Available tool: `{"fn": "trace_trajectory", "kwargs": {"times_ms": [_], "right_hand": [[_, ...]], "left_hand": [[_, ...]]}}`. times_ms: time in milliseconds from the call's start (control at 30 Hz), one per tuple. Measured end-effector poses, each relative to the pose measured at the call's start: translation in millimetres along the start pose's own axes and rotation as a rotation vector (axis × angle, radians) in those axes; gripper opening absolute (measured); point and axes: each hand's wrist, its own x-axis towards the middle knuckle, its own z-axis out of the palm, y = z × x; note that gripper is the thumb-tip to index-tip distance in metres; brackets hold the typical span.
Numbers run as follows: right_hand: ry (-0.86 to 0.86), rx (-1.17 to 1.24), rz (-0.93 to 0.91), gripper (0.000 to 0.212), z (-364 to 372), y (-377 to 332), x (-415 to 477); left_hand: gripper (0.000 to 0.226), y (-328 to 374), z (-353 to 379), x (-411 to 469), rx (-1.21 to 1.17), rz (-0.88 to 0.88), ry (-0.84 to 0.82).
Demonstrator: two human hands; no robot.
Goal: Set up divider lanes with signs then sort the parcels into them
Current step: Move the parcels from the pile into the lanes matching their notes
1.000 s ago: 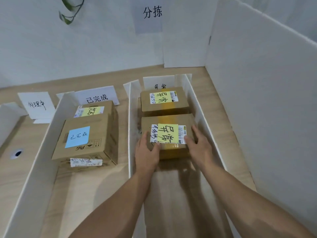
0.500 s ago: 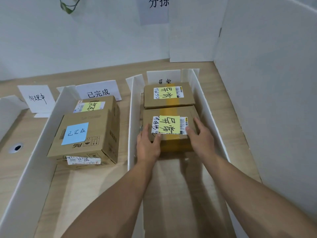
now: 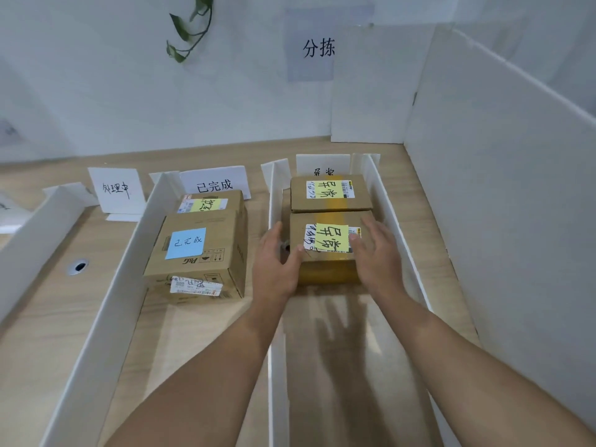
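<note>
Head view: right-most lane (image 3: 380, 188), 2 parcels in line.
Near parcel (image 3: 325, 261): lay on lane floor, butted against far parcel (image 3: 330, 193); same yellow note.
Left hand (image 3: 277, 262): grip loosened vs 0.5 s ago, fingers straight along parcel's left side.
Right hand (image 3: 375, 256): splayed, released, over top-right corner.
Meaning: prob. placed; this parcel sorted.

Wall sheet (image 3: 317, 50): 分拣. Left card (image 3: 116, 189): 处理中, handwritten. Middle card (image 3: 214, 185): 已完成, printed. Right card (image 3: 322, 162): mostly hidden, looks like 异常. Blue note (image 3: 186, 242) on big box (image 3: 222, 225): 已完成; box also prints P&G. Yellow notes on near parcel (image 3: 329, 274) and far parcel (image 3: 329, 204): 异常. Shipping label (image 3: 196, 286) on the big box's front: too small to read.
</note>
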Motion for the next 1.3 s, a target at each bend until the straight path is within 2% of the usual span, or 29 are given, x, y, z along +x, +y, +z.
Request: {"fn": "trace_trajectory", "kwargs": {"times_ms": [133, 267, 467, 667, 933, 1133, 1300], "right_hand": [[-0.045, 0.035, -0.057, 0.041, 4, -38, -49], [-0.124, 0.053, -0.139, 0.041, 20, -74, -114], [-0.197, 0.068, -0.241, 0.044, 63, -140, -223], [-0.317, 0.189, -0.3, 0.043, 125, -210, -326], [-0.546, 0.28, -0.437, 0.042, 229, -281, -424], [-0.756, 0.317, -0.441, 0.04, 320, -328, -476], [-0.838, 0.325, -0.474, 0.04, 410, -371, -504]], "left_hand": [[0.063, 4, -57, -36, -0.07, 0.035, 0.032], [0.061, -5, -130, -84, -0.022, 0.107, 0.047], [0.06, -28, -250, -160, -0.027, 0.145, 0.202], [0.06, -60, -374, -232, -0.127, 0.037, 0.38], [0.06, -113, -508, -295, -0.06, -0.055, 0.649], [0.055, -168, -600, -318, 0.003, -0.134, 0.802], [0.051, -213, -678, -309, -0.007, -0.206, 0.883]]}}
